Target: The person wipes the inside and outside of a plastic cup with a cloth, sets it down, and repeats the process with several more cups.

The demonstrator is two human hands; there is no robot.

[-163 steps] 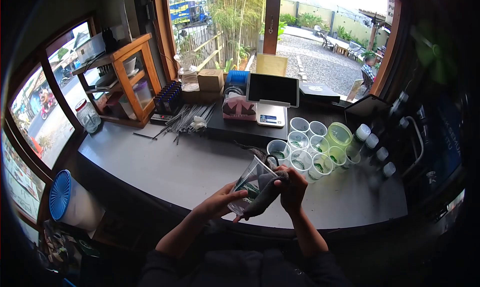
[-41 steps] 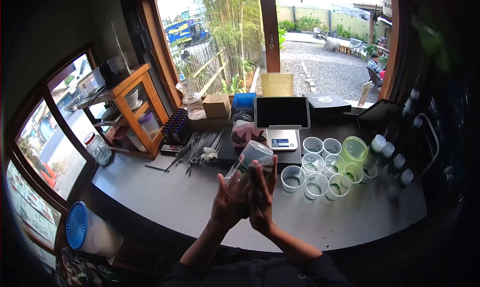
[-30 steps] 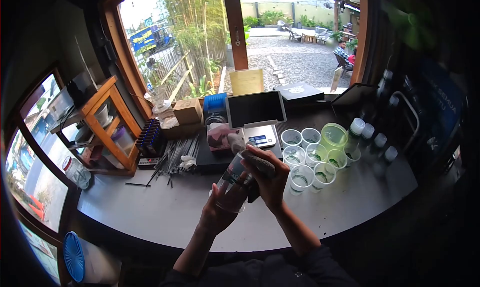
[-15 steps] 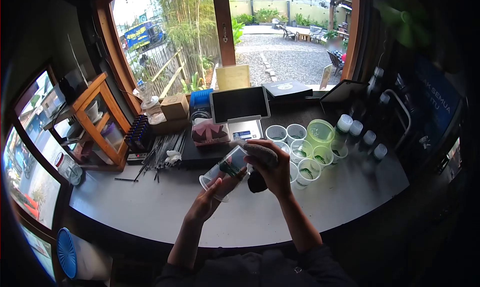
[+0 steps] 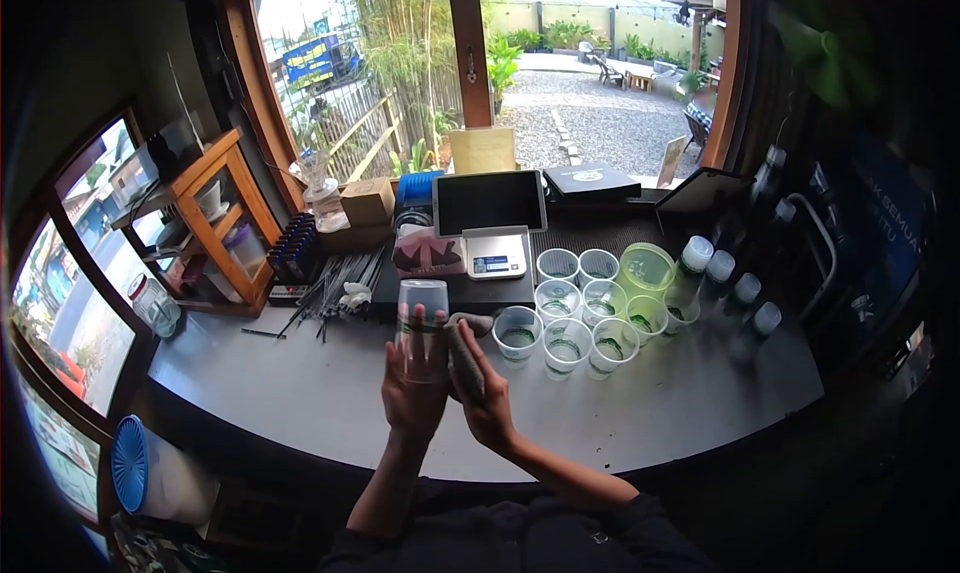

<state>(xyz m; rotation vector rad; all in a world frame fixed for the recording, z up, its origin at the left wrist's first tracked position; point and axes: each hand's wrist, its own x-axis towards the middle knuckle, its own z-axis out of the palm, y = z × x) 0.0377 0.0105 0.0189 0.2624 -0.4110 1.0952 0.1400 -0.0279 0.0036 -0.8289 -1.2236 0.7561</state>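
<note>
A clear plastic cup (image 5: pixel 424 298) with a dark green print is held up over the counter by my left hand (image 5: pixel 412 405). The fingers show through its wall, and its narrower end seems to point up. Folded in my right hand (image 5: pixel 490 413) is a grey cloth (image 5: pixel 465 361), pressed close against the cup's right side. Just right of the hands, several similar clear cups (image 5: pixel 566 346) stand mouth up in rows on the counter (image 5: pixel 300 398). A yellow-green tinted cup (image 5: pixel 648 267) stands among them at the back.
Behind the hands sit a tablet (image 5: pixel 488 201), a small scale (image 5: pixel 497 253) and a pink tissue pack (image 5: pixel 428 251). Straws (image 5: pixel 340 288) lie to the left, near a wooden cabinet (image 5: pixel 222 238). Several white-capped bottles (image 5: pixel 697 253) line the right side. A blue-lidded container (image 5: pixel 135 463) stands lower left.
The cup has turned from tilted to nearly upright and shifted slightly left. My right hand has dropped from the cup's upper end to its side, with the cloth. The view has shifted a little.
</note>
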